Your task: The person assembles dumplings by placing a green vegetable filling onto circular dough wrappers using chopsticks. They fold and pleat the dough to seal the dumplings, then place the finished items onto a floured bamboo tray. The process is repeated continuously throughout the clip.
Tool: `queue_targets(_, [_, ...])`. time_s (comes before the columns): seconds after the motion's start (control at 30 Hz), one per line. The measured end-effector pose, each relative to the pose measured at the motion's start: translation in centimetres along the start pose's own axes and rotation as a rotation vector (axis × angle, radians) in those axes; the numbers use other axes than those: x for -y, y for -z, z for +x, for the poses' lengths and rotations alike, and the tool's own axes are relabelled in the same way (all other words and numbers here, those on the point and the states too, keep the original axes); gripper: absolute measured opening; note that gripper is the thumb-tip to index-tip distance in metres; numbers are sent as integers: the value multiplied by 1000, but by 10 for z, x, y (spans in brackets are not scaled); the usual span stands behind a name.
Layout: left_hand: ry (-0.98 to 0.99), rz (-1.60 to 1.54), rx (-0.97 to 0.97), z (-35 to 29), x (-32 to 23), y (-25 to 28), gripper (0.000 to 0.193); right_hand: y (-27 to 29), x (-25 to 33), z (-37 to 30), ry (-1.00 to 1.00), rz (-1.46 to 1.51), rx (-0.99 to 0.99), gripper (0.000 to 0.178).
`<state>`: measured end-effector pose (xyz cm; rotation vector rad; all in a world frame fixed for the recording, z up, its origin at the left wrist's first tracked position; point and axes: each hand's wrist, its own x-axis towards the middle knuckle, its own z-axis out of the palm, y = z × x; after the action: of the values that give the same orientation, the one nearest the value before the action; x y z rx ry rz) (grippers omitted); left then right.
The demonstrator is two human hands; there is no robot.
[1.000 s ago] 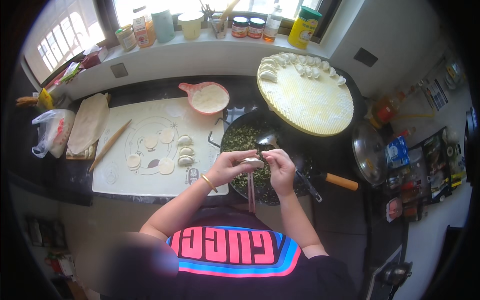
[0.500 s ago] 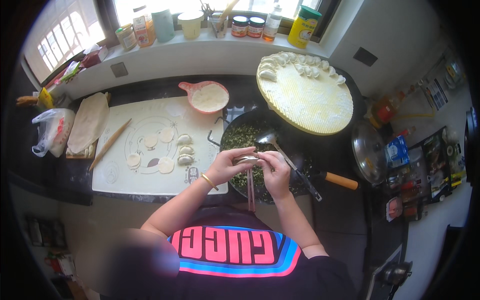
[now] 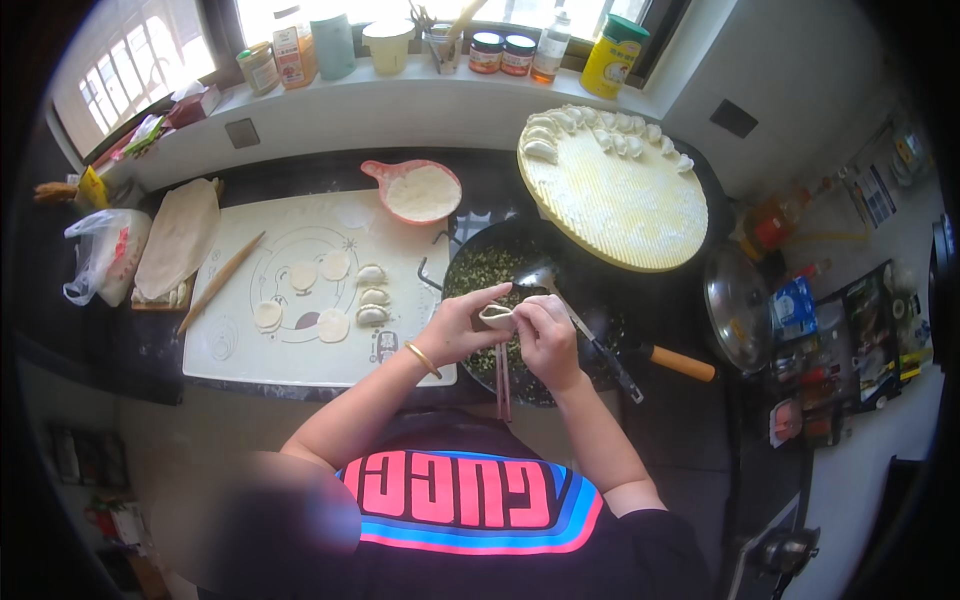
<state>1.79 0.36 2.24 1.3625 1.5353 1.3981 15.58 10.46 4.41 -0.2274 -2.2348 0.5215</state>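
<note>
At the left of the dark counter, a pale dough sheet lay beside a tapered rolling pin, which slanted along the white mat. The mat carried a line-drawn face and a small block of dark print near its lower right. Four round wrappers lay on it, with three folded dumplings in a column to their right.

Next came the left hand, its thumb and fingers curved around the left part of an unfinished dumpling. Held above the wok, this dumpling was pale and folded over, two thin edges standing apart around a darker inside. Its long axis ran roughly left to right, and the opening faced upward. The right hand pinched its right end between bunched fingertips.

Beyond, a metal spoon slanted across the wok, and a round ridged tray bore finished dumplings along its far edge. A yellow canister on the windowsill showed dark lettering.
</note>
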Motion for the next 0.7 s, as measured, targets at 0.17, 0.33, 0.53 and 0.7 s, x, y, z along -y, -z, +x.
queue_targets(0.17, [-55, 0, -51, 0, -2, -1, 52, -1, -1, 0, -107, 146, 10, 8])
queue_targets(0.33, [21, -184, -28, 1, 2, -5, 47, 0, -2, 2, -126, 107, 29, 9])
queue_targets(0.53, [38, -412, -62, -2, 16, -16, 38, -3, 2, 0, -283, 240, -82, 7])
queue_targets(0.7, [10, -455, -42, -3, 13, -15, 40, 0, 9, 7, -346, 275, -33, 7])
